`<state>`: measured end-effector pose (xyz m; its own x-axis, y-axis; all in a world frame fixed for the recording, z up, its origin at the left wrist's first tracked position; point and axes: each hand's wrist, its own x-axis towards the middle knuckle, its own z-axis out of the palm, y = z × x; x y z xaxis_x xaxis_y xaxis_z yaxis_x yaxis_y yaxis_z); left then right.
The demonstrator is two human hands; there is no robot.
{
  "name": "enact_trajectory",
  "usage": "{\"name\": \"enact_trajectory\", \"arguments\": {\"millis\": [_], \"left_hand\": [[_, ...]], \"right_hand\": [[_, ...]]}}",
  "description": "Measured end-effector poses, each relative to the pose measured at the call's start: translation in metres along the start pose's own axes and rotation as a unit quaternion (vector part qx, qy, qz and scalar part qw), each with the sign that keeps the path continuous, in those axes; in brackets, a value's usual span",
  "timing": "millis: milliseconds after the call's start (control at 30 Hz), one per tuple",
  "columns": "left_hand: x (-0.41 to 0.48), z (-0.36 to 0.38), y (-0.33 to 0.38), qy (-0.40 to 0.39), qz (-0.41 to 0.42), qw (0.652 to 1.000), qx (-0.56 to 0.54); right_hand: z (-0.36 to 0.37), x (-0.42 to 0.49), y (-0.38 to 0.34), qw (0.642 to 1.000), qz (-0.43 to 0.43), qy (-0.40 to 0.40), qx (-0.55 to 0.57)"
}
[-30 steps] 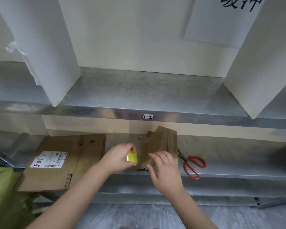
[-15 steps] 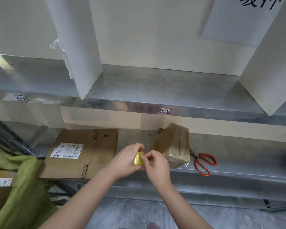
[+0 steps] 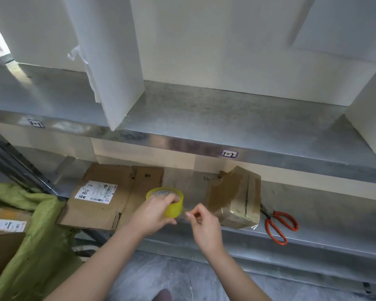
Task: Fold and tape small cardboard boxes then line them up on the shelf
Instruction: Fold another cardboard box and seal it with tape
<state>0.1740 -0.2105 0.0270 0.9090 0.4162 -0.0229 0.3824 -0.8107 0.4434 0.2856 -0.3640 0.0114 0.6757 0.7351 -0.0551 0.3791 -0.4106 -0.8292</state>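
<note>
Since half a second ago the 2 hands have moved a little apart. The left hand (image 3: 152, 216) grips the yellow tape roll (image 3: 174, 210) with curled fingers. The right hand (image 3: 204, 227) pinches the loose end pulled from that roll, just beside it. The small brown box (image 3: 234, 198) sits on the lower shelf (image 3: 334, 213), near the right hand but apart from it. Red scissors (image 3: 278, 224) lie beside the box. A flat cardboard sheet (image 3: 109, 200) lies to the left.

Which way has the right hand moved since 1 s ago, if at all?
Yes, left. The right hand was on the box beside the scissors; now it is clear of the box, farther from the scissors, pinching the tape end by the tape roll.
</note>
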Motion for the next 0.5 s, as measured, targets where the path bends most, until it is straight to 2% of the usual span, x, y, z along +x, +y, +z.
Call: {"name": "enact_trajectory", "arguments": {"millis": [100,233,400,500], "left_hand": [[0.013,-0.003,-0.011,0.006,-0.017,0.998,0.054],[0.027,0.006,-0.023,-0.025,0.031,0.988,0.148],[0.041,0.023,-0.048,-0.066,0.016,0.987,0.143],[0.049,0.031,-0.057,-0.058,0.062,0.984,0.157]], "right_hand": [[0.015,-0.006,-0.001,0.998,0.008,0.002,0.058],[0.029,0.014,0.008,0.975,0.128,0.061,0.169],[0.055,0.045,0.020,0.961,0.209,0.079,0.164],[0.068,0.062,0.029,0.953,0.245,0.102,0.144]]}}
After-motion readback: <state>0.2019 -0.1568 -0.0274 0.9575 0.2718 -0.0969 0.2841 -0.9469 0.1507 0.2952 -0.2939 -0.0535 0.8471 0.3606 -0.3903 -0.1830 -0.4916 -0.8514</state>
